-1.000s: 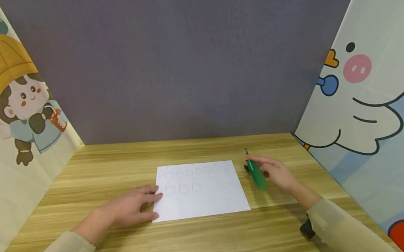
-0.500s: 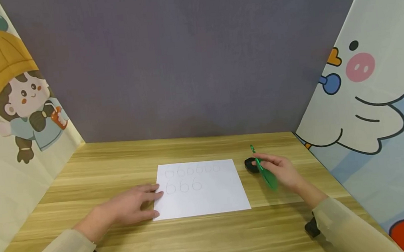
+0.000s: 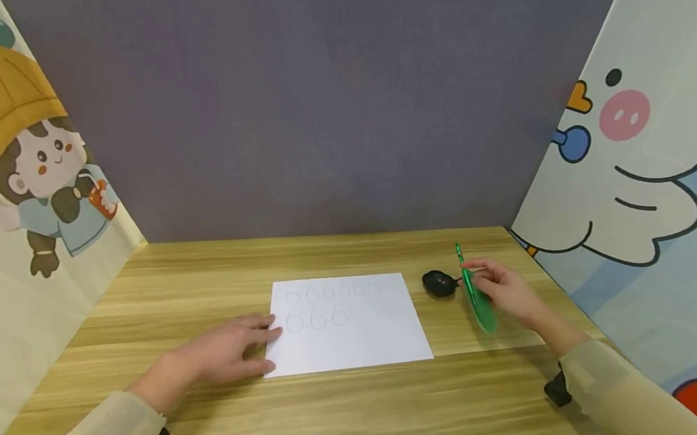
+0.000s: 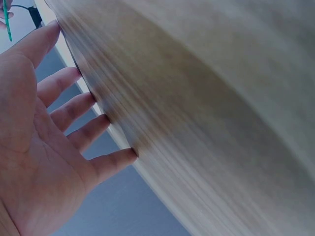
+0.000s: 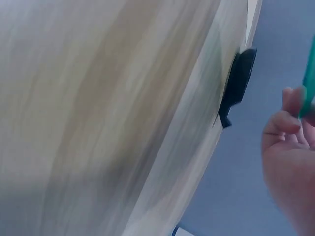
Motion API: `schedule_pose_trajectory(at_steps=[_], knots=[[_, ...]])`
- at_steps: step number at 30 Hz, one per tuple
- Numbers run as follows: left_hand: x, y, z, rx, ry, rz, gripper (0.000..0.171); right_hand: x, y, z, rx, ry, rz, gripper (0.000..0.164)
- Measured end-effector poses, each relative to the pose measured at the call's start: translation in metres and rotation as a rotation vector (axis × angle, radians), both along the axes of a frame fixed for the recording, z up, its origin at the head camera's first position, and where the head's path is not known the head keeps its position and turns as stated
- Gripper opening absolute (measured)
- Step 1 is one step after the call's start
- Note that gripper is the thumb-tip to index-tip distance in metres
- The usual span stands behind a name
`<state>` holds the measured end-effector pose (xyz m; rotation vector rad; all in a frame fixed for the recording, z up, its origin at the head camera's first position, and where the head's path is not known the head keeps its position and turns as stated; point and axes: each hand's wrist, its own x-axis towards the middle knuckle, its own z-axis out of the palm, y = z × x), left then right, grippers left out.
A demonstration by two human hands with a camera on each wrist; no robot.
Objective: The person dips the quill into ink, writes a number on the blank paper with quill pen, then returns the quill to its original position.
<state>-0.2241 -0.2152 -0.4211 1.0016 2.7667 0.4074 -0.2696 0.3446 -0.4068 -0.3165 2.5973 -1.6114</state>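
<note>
A white sheet of paper (image 3: pixel 371 336) lies on the table with two rows of faintly written 6s, three of them in the lower row. My left hand (image 3: pixel 226 350) rests its spread fingertips on the sheet's left edge. To the right of the sheet, my right hand (image 3: pixel 509 294) pinches a green pen-like stick (image 3: pixel 469 288) whose near end broadens like a leaf; its narrow end points up and away. Beside that hand sits a rounded black object (image 3: pixel 439 283) with a thin stub towards the stick. In the right wrist view the green stick (image 5: pixel 309 78) is cut off by the frame.
The wood-grain table (image 3: pixel 316 420) extends to a dark grey panel (image 3: pixel 320 109) behind. Side panels with cartoon prints, a child in a yellow hat (image 3: pixel 8 102) and a white bird (image 3: pixel 649 170), stand left and right. Black straps (image 3: pixel 558 390) circle the wrists.
My right hand has moved to the right with the green stick, away from the paper. The black object, mostly hidden before, now shows. My left hand has stayed on the sheet.
</note>
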Motion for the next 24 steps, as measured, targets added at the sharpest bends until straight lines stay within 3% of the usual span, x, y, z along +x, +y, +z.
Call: schedule_pose_trajectory(at_steps=[16, 24], knots=[[-0.002, 0.000, -0.001, -0.006, 0.008, -0.004, 0.071, -0.008, 0.018, -0.005, 0.148, -0.061, -0.017, 0.044], [-0.001, 0.000, 0.000, -0.009, -0.003, 0.003, 0.073, -0.008, 0.022, -0.007, 0.187, -0.122, 0.016, 0.044]])
